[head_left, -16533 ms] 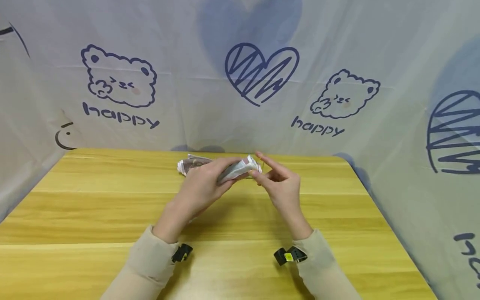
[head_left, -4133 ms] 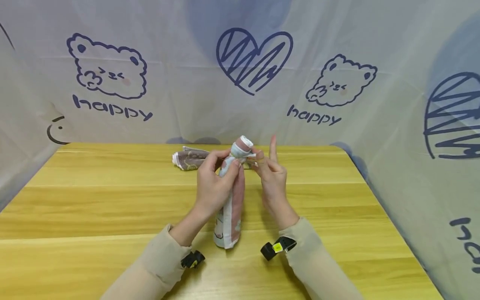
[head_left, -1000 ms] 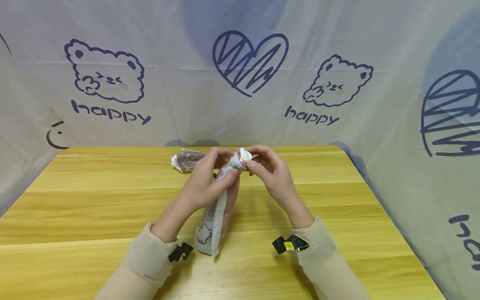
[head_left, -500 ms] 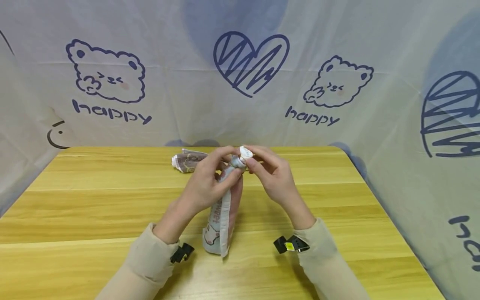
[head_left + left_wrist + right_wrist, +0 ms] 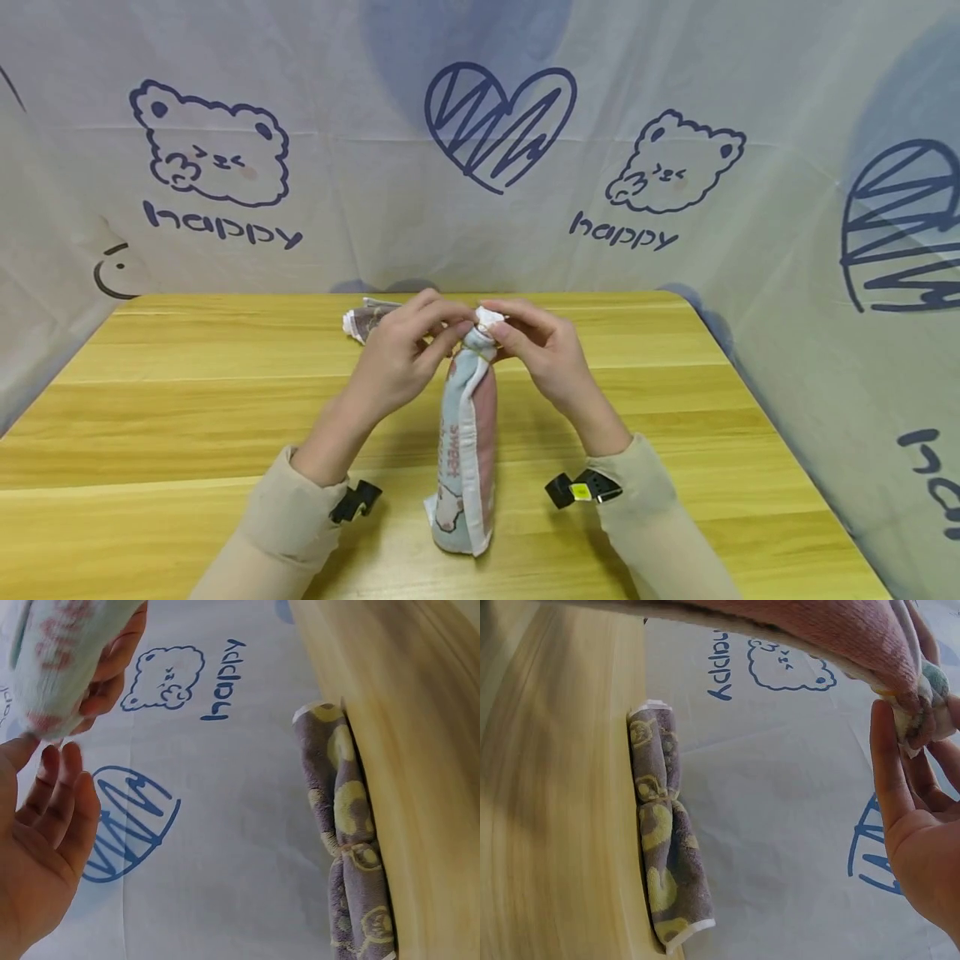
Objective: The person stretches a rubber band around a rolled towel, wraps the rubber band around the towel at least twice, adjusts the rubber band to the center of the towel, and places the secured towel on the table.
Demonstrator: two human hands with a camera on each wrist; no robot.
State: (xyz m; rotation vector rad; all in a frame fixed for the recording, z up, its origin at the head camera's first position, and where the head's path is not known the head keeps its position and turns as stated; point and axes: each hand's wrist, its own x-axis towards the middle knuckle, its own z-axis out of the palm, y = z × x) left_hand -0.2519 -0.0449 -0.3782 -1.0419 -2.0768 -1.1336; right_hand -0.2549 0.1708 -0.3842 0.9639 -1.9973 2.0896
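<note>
A rolled towel [image 5: 467, 450], pale blue and pink with a white edge, hangs upright over the table's middle. A thin yellowish elastic band [image 5: 477, 351] cinches its neck just below the white top end. From the left, my left hand [image 5: 397, 354] pinches at that top end with thumb and fingertips; whether it also has hold of the band I cannot tell. On the other side my right hand [image 5: 546, 350] grips the neck between thumb and fingers. A second rolled towel [image 5: 664, 825], purple-grey with yellow patterns and cinched at its middle, lies behind the hands.
The wooden table [image 5: 187, 417] reaches back to a pale hanging cloth [image 5: 360, 183] printed with bears and a heart. The second towel lies near the table's back edge. Black wrist cameras sit on both cuffs.
My left hand has left the towel's upper body and moved up to its top end. The towel has swung to hang straighter and lower. Earlier, the right hand was pulling at the band.
</note>
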